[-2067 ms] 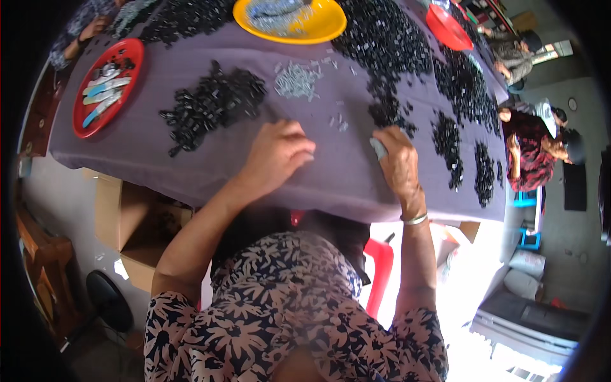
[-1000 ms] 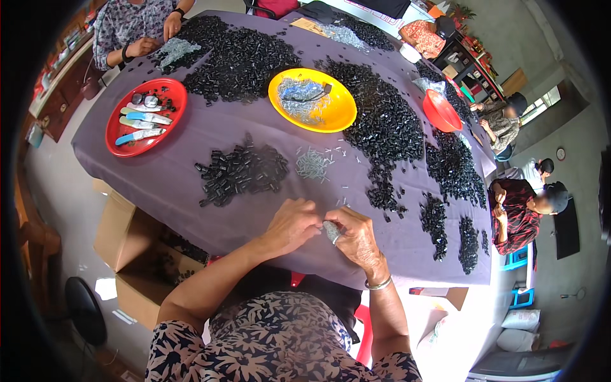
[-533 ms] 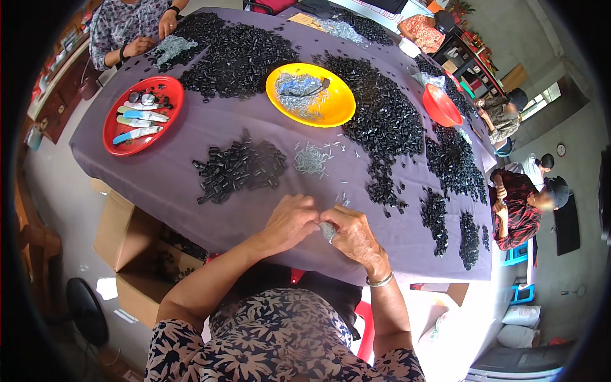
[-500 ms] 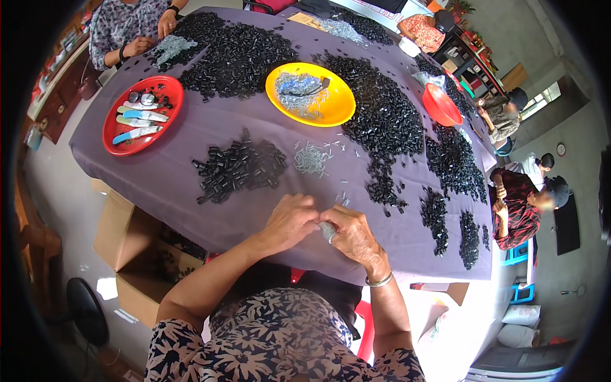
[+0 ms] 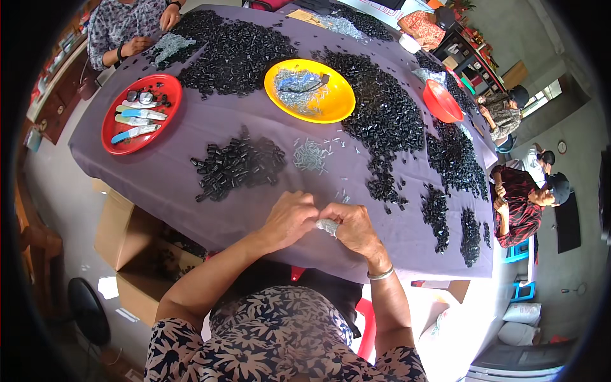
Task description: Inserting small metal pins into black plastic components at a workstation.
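Observation:
My left hand (image 5: 291, 218) and my right hand (image 5: 354, 228) meet above the near edge of the purple-covered table. The fingers of both are closed in a pinch, and whatever small piece sits between the fingertips is hidden. A pale grey, crinkled thing (image 5: 328, 226) shows under my right fingers; whether it is held or wrapped round a digit I cannot tell. Just beyond my hands lie a heap of short black cylindrical parts (image 5: 232, 167) on the left and a small pile of thin, clear-grey pins (image 5: 310, 156) on the right. A few loose pins are scattered close to my fingertips.
A red plate (image 5: 173, 121) with blue-and-white-handled tools stands at left. Farther off are a yellow dish (image 5: 344, 105) of pins, a red bowl (image 5: 443, 105) and big spreads of black parts (image 5: 382, 121). Co-workers sit around the table (image 5: 127, 172). An open cardboard box (image 5: 137, 286) is below left.
My hands stay together in nearly the same place. The right hand has turned slightly, and more of the pale grey thing shows. The heaps look unchanged.

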{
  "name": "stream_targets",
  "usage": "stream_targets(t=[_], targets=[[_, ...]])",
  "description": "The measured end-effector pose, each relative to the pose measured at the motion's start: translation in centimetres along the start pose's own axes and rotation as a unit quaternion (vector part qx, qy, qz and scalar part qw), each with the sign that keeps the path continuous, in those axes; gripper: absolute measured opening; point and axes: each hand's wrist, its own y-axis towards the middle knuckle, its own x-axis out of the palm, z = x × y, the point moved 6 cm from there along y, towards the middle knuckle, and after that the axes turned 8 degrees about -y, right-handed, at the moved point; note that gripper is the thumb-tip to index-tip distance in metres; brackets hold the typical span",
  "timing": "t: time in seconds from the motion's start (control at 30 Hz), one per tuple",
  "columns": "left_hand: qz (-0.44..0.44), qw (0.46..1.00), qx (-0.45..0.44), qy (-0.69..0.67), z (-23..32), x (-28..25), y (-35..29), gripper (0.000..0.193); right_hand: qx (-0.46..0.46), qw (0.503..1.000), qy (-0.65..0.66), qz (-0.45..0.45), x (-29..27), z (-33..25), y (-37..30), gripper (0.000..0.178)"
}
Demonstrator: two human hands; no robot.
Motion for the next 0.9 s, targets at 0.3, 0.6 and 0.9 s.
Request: stream_targets(t=[0.3, 0.6, 0.9], targets=[[-0.022, 1.0, 0.011, 0.004, -0.4, -0.2, 0.3, 0.013, 0.174, 0.961, 0.158, -0.143, 0.8, 2.7, 1.8, 0.013], [0.01, 0.998, -0.006, -0.064, -0.1, -0.5, 0.0, 0.018, 0.191, 0.942, 0.118, -0.248, 1.1, 2.4, 3.2, 0.019], [-0.003, 0.996, -0.028, -0.088, 0.0, -0.5, 0.7, 0.016, 0.207, 0.924, 0.082, -0.311, 1.1, 2.7, 4.2, 0.022]])
